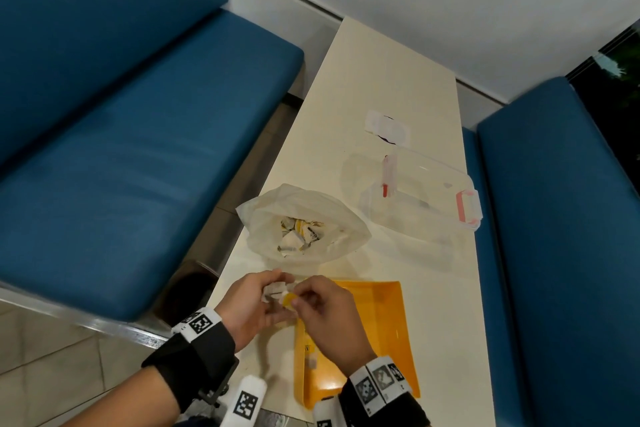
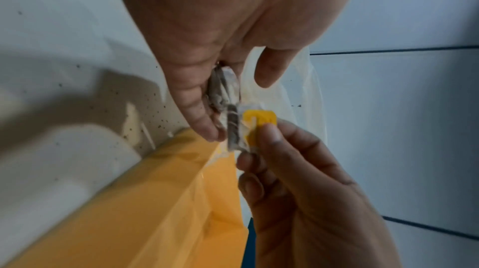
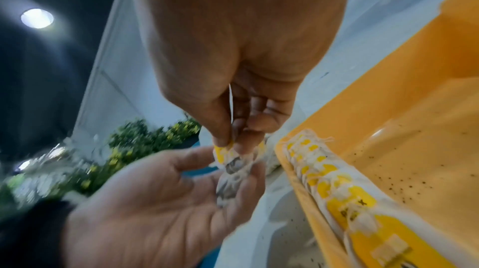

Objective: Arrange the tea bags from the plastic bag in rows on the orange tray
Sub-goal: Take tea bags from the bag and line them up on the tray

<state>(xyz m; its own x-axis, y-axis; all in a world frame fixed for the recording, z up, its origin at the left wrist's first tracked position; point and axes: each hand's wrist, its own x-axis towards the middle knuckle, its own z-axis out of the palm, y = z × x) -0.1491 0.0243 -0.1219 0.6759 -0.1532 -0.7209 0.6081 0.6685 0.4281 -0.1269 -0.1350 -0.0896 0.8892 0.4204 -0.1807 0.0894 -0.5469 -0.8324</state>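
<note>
Between the two hands, just off the orange tray's ten o'clock corner, a small clump of white paper tea bags [image 1: 275, 291] is being teased apart. The left hand [image 1: 250, 305] lies palm-up, fingers loosely curled round the clump, cradling it so the spare bags and strings stay gathered. The right hand [image 1: 325, 305] comes in from three o'clock, thumb and forefinger pinching one bag by its square yellow paper tag [image 2: 260, 121]; the tag is the stiffest part, so it probably gives the surest hold for drawing a single bag free of the tangle.

Directly beneath the right wrist sits the shallow orange plastic tray [image 1: 388, 322]. Along its nine o'clock wall a row of tea bags [image 3: 334, 182] already lies overlapped, yellow tags uppermost, which suggests the freed bag belongs at the end of that row. Working so close to the tray keeps the carry short.

At twelve o'clock from the hands, the crumpled translucent white plastic bag [image 1: 304, 218] stands with its mouth open, more tea bags visible inside, within easy reach. Farther off, toward one o'clock, a clear plastic box with pink clip handles [image 1: 422, 198] rests on the long cream table [image 1: 381, 80], between blue padded benches [image 1: 121, 114].
</note>
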